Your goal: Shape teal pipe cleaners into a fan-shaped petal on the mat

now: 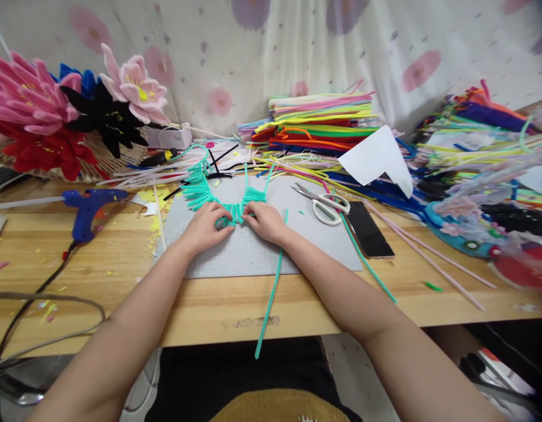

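A curved fringe of folded turquoise pipe cleaners (198,186) lies on the grey mat (262,258) in front of me. My left hand (208,227) is closed on its lower edge, with the fingertips pinching the loops. Close beside it, my right hand (264,221) pinches the same fringe between thumb and fingers. Two thin turquoise ends stick up past the right hand. A loose turquoise pipe cleaner (274,287) runs from near my right wrist over the table's front edge. The fingers partly cover the loops they hold.
White-handled scissors (327,208) and a black phone (371,230) lie at the right. A blue glue gun (88,211) with its cord is on the left. Stacked pipe cleaners (319,126) and fuzzy flowers (108,114) line the back. A white paper piece (376,158) leans there.
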`<act>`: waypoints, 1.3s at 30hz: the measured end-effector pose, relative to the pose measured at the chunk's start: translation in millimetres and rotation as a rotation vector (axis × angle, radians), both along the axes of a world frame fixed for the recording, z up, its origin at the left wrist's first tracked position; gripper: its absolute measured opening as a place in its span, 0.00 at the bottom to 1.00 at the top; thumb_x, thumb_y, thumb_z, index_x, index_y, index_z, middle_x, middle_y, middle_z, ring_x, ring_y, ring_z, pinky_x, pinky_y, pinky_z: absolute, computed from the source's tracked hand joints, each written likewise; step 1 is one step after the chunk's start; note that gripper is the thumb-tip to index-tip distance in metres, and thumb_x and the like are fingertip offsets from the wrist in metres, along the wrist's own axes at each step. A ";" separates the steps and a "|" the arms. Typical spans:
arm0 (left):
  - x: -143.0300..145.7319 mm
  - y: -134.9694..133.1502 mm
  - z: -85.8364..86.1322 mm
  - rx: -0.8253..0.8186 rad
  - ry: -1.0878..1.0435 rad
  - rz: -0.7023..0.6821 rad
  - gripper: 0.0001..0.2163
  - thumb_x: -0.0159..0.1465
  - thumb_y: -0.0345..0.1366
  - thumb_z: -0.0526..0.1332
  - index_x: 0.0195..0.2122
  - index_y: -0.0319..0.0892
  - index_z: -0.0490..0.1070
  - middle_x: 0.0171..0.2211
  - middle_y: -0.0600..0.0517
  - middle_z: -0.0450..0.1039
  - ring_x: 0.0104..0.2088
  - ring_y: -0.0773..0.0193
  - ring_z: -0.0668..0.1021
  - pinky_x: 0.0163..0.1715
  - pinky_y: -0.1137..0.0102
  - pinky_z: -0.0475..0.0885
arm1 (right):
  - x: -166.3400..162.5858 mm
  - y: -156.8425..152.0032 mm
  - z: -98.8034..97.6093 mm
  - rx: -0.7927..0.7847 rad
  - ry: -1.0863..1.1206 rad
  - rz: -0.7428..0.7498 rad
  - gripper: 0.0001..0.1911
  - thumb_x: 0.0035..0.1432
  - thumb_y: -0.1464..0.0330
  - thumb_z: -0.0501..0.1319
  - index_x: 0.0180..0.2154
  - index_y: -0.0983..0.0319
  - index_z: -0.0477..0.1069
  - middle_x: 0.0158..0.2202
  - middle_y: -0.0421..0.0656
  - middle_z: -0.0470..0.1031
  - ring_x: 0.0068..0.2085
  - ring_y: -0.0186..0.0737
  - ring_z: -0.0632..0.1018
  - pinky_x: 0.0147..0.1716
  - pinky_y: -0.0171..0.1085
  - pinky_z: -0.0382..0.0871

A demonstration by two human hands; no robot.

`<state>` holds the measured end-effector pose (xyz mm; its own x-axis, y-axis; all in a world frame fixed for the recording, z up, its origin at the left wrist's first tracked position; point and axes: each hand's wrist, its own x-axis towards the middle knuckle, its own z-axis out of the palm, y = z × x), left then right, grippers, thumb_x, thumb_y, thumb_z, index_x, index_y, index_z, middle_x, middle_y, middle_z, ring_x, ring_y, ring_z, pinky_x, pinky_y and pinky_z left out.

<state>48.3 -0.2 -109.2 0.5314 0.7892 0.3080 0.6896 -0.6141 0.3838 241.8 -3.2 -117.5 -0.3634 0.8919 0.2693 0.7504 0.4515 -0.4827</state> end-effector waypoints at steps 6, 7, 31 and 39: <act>-2.2 2.9 -4.4 -0.067 -0.069 0.002 0.09 0.54 0.40 0.61 0.34 0.43 0.72 0.36 0.50 0.67 0.42 0.59 0.70 0.46 0.63 0.64 | -0.6 -0.7 2.5 0.022 -0.088 0.031 0.05 0.58 0.67 0.56 0.33 0.62 0.69 0.32 0.43 0.72 0.36 0.38 0.70 0.37 0.36 0.57; -2.7 3.6 -5.1 -0.072 -0.078 0.000 0.09 0.54 0.40 0.61 0.34 0.43 0.72 0.36 0.50 0.67 0.42 0.59 0.70 0.46 0.63 0.64 | -0.8 -0.7 2.9 0.026 -0.100 0.034 0.06 0.58 0.67 0.56 0.33 0.62 0.69 0.32 0.43 0.72 0.36 0.38 0.69 0.37 0.36 0.56; -8.3 3.8 -0.5 -0.117 -0.077 -0.058 0.09 0.55 0.41 0.60 0.33 0.43 0.66 0.35 0.51 0.67 0.40 0.60 0.69 0.42 0.64 0.65 | -2.2 2.3 0.5 -0.150 0.175 0.022 0.05 0.57 0.69 0.55 0.32 0.63 0.67 0.33 0.41 0.73 0.35 0.34 0.71 0.37 0.33 0.60; -9.2 5.3 -0.6 -0.113 -0.112 -0.080 0.05 0.53 0.35 0.59 0.30 0.43 0.66 0.34 0.51 0.69 0.40 0.61 0.71 0.43 0.65 0.66 | -5.2 -1.4 1.0 -0.077 0.117 0.004 0.05 0.58 0.68 0.55 0.33 0.63 0.67 0.33 0.42 0.73 0.36 0.35 0.70 0.37 0.34 0.59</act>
